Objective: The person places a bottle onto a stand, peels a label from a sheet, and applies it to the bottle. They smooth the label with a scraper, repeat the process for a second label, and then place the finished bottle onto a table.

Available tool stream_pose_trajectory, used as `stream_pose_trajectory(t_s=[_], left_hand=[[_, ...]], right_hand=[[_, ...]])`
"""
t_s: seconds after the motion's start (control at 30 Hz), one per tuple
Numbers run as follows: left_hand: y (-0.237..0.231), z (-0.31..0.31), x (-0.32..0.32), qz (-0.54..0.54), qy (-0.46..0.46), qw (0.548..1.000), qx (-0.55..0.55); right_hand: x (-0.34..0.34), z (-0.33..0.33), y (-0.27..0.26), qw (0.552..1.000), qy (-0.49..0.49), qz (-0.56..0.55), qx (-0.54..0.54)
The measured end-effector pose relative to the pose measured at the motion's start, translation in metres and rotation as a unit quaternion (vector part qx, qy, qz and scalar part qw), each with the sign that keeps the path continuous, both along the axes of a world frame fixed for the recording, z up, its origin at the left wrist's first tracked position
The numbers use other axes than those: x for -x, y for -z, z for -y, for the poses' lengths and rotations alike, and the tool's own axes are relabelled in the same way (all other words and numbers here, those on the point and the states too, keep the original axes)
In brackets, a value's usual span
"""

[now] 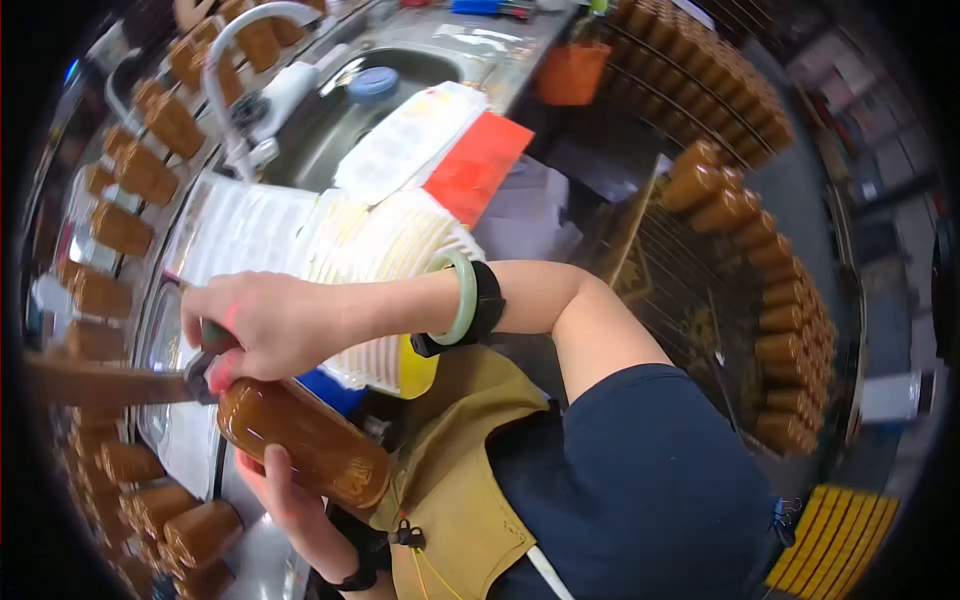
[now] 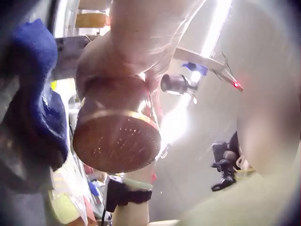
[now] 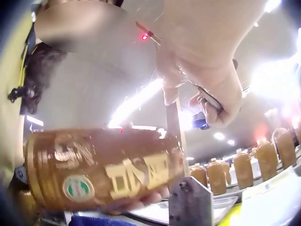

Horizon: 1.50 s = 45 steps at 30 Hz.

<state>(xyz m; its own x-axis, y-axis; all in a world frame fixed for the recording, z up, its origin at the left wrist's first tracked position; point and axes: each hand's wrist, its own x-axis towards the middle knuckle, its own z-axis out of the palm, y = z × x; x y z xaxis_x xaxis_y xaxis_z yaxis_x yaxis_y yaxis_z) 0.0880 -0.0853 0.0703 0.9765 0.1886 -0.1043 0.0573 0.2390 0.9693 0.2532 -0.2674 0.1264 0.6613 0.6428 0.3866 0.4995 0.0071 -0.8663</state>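
Observation:
My left hand holds a glossy brown bottle tilted on its side, thumb on top and fingers underneath. Gold lettering and a round green-and-white label show on this bottle in the right wrist view. Its round base faces the left wrist camera. At the bottle's other end, my right hand curls over its top and pinches a small dark piece with a shiny edge, whose kind I cannot tell. A brown bar with a metal end reaches in beside these fingers.
Behind the hands lie white ridged trays and a red sheet. A steel sink with a curved faucet is farther back. Rows of similar brown bottles stand on both sides. Blue cloth hangs near the left hand.

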Motion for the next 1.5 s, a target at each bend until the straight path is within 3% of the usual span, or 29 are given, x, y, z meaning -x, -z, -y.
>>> stream_pose_trajectory(t_s=[0.03, 0.1, 0.13, 0.17, 0.2, 0.23, 0.3, 0.33, 0.37, 0.4, 0.47, 0.5, 0.6, 0.7, 0.83, 0.93, 1.1, 1.2, 1.27, 1.3, 1.33, 1.37, 1.4, 1.47, 1.5], left_hand=[[-0.008, 0.009, -0.006, 0.027, 0.035, 0.996, -0.083], [-0.026, 0.038, -0.02, 0.019, 0.047, 0.994, -0.102], [-0.036, 0.06, -0.031, 0.062, 0.081, 0.98, -0.172], [-0.044, 0.078, -0.036, 0.106, 0.114, 0.96, -0.235], [-0.053, 0.106, -0.034, 0.102, 0.13, 0.963, -0.214], [-0.045, 0.114, -0.041, 0.093, 0.237, 0.94, -0.225], [-0.036, 0.158, -0.052, 0.208, 0.315, 0.904, -0.2], [-0.032, 0.164, -0.059, 0.232, 0.341, 0.877, -0.246], [-0.029, 0.167, -0.066, 0.255, 0.363, 0.849, -0.288], [-0.026, 0.174, -0.069, 0.238, 0.36, 0.872, -0.23], [-0.016, 0.167, -0.076, 0.199, 0.346, 0.892, -0.215], [-0.009, 0.164, -0.082, 0.188, 0.327, 0.899, -0.222], [0.011, 0.142, -0.093, 0.122, 0.287, 0.914, -0.261], [0.032, 0.122, -0.103, 0.068, 0.252, 0.939, -0.224], [0.035, 0.128, -0.106, 0.096, 0.213, 0.941, -0.246], [0.039, 0.124, -0.109, 0.051, 0.216, 0.945, -0.242], [0.035, 0.125, -0.097, 0.041, 0.173, 0.946, -0.272], [0.025, 0.113, -0.083, 0.052, 0.145, 0.943, -0.295], [0.028, 0.065, -0.075, 0.108, 0.026, 0.926, -0.36], [0.026, 0.036, -0.069, 0.126, -0.036, 0.919, -0.372], [-0.004, 0.019, -0.052, 0.17, -0.098, 0.795, -0.573], [-0.031, 0.007, -0.039, 0.203, -0.153, 0.622, -0.74], [-0.027, -0.002, -0.04, 0.203, -0.156, 0.624, -0.739], [-0.025, -0.015, -0.036, 0.192, -0.184, 0.655, -0.708], [-0.025, -0.023, -0.036, 0.188, -0.196, 0.668, -0.692]], right_hand=[[0.003, 0.018, -0.004, 0.999, -0.036, -0.023, -0.002], [0.023, 0.065, -0.018, 0.997, 0.037, 0.065, 0.002], [0.032, 0.099, -0.026, 0.985, 0.071, 0.134, 0.08], [0.047, 0.123, -0.035, 0.985, 0.076, 0.117, 0.103], [0.063, 0.149, -0.043, 0.984, 0.079, 0.098, 0.123], [0.076, 0.179, -0.04, 0.978, 0.121, 0.12, 0.118], [0.111, 0.229, -0.036, 0.954, 0.236, 0.093, 0.161], [0.127, 0.256, -0.024, 0.942, 0.289, 0.063, 0.16], [0.143, 0.289, -0.01, 0.91, 0.363, 0.036, 0.198], [0.164, 0.322, -0.004, 0.873, 0.429, 0.001, 0.23], [0.207, 0.393, 0.029, 0.799, 0.541, -0.046, 0.258], [0.228, 0.423, 0.042, 0.747, 0.6, -0.086, 0.274], [0.269, 0.515, 0.099, 0.562, 0.744, -0.048, 0.359], [0.283, 0.6, 0.125, 0.385, 0.817, -0.091, 0.419], [0.276, 0.689, 0.129, 0.306, 0.826, -0.153, 0.447], [0.264, 0.732, 0.135, 0.286, 0.827, -0.179, 0.45], [0.245, 0.76, 0.143, 0.308, 0.816, -0.202, 0.445], [0.238, 0.769, 0.134, 0.285, 0.83, -0.217, 0.426], [0.232, 0.778, 0.125, 0.241, 0.838, -0.225, 0.434], [0.225, 0.772, 0.12, 0.244, 0.839, -0.221, 0.434], [0.217, 0.759, 0.109, 0.267, 0.855, -0.147, 0.42], [0.21, 0.742, 0.101, 0.287, 0.866, -0.073, 0.404], [0.196, 0.722, 0.096, 0.335, 0.86, -0.02, 0.385], [0.164, 0.665, 0.093, 0.503, 0.791, 0.124, 0.327], [0.146, 0.621, 0.087, 0.564, 0.75, 0.138, 0.315]])
